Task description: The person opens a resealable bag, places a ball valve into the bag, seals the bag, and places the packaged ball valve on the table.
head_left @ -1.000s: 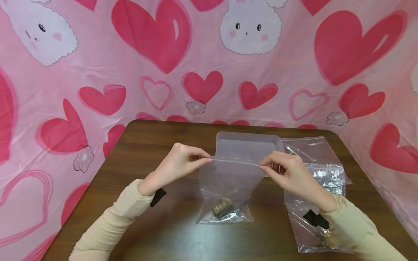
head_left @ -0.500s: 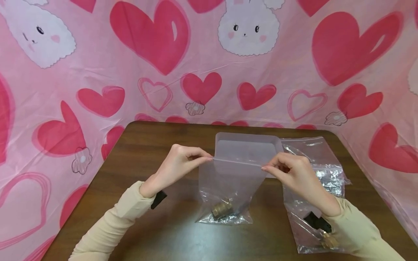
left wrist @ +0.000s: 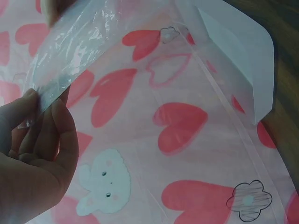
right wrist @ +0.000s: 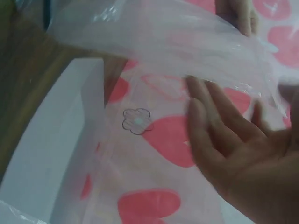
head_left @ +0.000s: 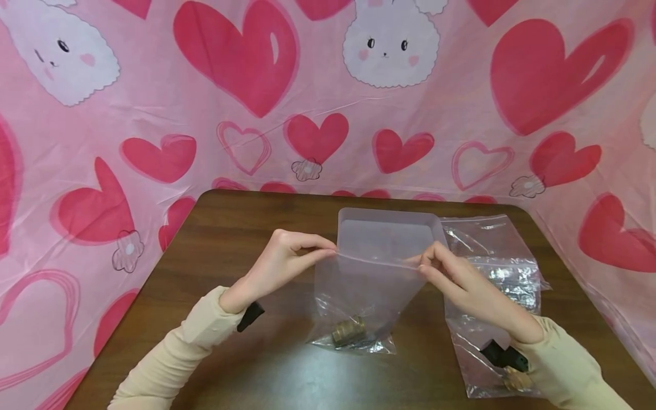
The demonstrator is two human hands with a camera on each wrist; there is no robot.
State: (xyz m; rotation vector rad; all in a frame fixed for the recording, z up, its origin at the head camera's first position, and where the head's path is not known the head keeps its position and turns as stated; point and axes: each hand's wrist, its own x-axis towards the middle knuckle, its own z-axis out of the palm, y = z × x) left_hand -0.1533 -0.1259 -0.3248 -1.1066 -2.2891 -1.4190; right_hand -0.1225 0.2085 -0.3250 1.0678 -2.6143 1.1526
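A clear zip bag [head_left: 364,287] hangs upright between the two hands, its lower end at the table. Inside, at the bottom, lies a brass-coloured threaded fitting [head_left: 349,332]. The left hand [head_left: 282,263] pinches the bag's top left corner between thumb and fingers, and the left wrist view shows the film [left wrist: 70,51] between them. At the top right corner is the right hand [head_left: 463,287], thumb in front of the zip strip and fingertips partly behind the film. In the right wrist view those fingers [right wrist: 219,121] are fairly straight and blurred.
Behind the bag stands a shallow whitish tray [head_left: 390,215]. To the right, more clear zip bags [head_left: 489,236] lie on the brown table [head_left: 246,210]; another brass-coloured piece [head_left: 516,380] shows near the right wrist. A pink heart-patterned cloth [head_left: 312,74] hangs around the table.
The right hand has shifted slightly right and down along the zip strip, and its fingertips now reach behind the film. The left hand has moved slightly to the right, still pinching its corner.
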